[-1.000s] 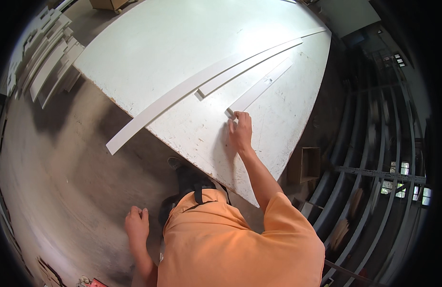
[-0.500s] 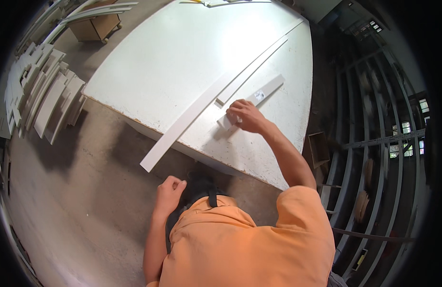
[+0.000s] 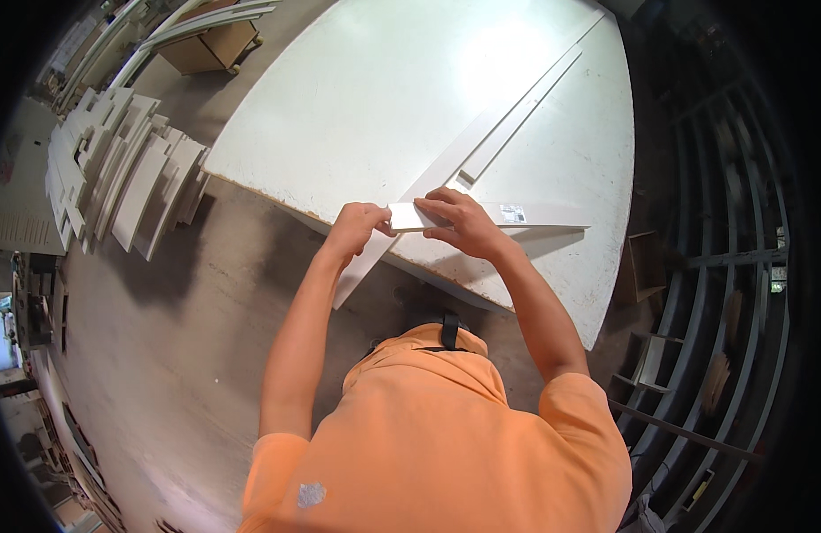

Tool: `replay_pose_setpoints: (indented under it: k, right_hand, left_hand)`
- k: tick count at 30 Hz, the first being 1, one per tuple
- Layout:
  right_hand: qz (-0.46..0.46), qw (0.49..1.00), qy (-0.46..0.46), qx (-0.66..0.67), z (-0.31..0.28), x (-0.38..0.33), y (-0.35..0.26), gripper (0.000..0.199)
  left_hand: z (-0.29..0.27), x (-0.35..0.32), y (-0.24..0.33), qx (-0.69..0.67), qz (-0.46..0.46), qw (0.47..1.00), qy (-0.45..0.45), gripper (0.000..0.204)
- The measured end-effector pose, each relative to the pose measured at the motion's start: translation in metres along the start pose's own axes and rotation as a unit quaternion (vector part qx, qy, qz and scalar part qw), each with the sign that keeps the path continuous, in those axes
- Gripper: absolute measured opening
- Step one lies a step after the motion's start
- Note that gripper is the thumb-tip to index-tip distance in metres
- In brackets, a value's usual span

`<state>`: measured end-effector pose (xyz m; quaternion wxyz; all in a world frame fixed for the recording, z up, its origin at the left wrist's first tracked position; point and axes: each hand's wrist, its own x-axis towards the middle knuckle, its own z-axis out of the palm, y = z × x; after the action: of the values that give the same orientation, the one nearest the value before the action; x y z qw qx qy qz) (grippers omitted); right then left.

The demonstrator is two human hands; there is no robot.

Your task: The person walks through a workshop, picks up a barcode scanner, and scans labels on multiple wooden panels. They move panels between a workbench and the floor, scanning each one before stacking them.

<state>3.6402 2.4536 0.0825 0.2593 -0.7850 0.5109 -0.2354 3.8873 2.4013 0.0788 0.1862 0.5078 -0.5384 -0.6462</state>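
A short white board point(image 3: 548, 216) with a small printed label is raised near the front edge of the white table point(image 3: 339, 115), its near end toward my left. My right hand point(image 3: 464, 222) is closed round it, fingers over the top. At its left end, my left hand point(image 3: 355, 231) pinches the board's edge. Beneath it crosses a long white strip point(image 3: 455, 155), whose near end juts past the table edge. A narrower white strip point(image 3: 521, 120) lies beside the long one, close to my right hand.
Stacked white boards point(image 3: 130, 178) stand on the floor at the left. Behind them is a brown wheeled box point(image 3: 210, 51) with long strips on top. Metal racking point(image 3: 730, 258) runs along the right, with an open wooden box point(image 3: 643, 265) near the table's side.
My right hand has lifted the short board and turned it crosswise, toward me. My left hand has risen from beside my body to the board's end. The view has shifted.
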Motion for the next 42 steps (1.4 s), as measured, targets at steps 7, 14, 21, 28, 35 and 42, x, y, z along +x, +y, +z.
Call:
replay_pose_setpoints:
  k: [7, 14, 21, 28, 35, 42]
  right_hand:
    - [0.022, 0.998, -0.025, 0.046, 0.010, 0.018, 0.015, 0.051]
    - [-0.036, 0.998, -0.001, -0.052, 0.016, 0.032, 0.037, 0.046]
    - [0.078, 0.949, 0.271, -0.141, 0.074, 0.048, -0.020, 0.034]
    - [-0.097, 0.993, 0.061, -0.017, 0.280, 0.057, -0.211, 0.028]
    - [-0.280, 0.882, -0.378, -0.011, 0.502, 0.061, -0.407, 0.033]
    - [-0.279, 0.824, -0.462, -0.174, 0.666, 0.134, -0.523, 0.035]
  left_hand:
    - [-0.011, 0.022, 0.000, -0.052, -0.063, 0.997, -0.002, 0.022]
    - [-0.024, 0.022, -0.029, -0.021, 0.014, 1.000, -0.008, 0.029]
    - [-0.093, -0.112, -0.073, -0.085, -0.072, 0.991, 0.073, 0.028]
    - [-0.159, -0.289, -0.205, -0.186, -0.063, 0.975, 0.109, 0.024]
    - [-0.221, -0.448, -0.310, -0.218, 0.002, 0.948, 0.232, 0.024]
    - [-0.341, -0.597, -0.417, -0.334, -0.081, 0.820, 0.457, 0.022]
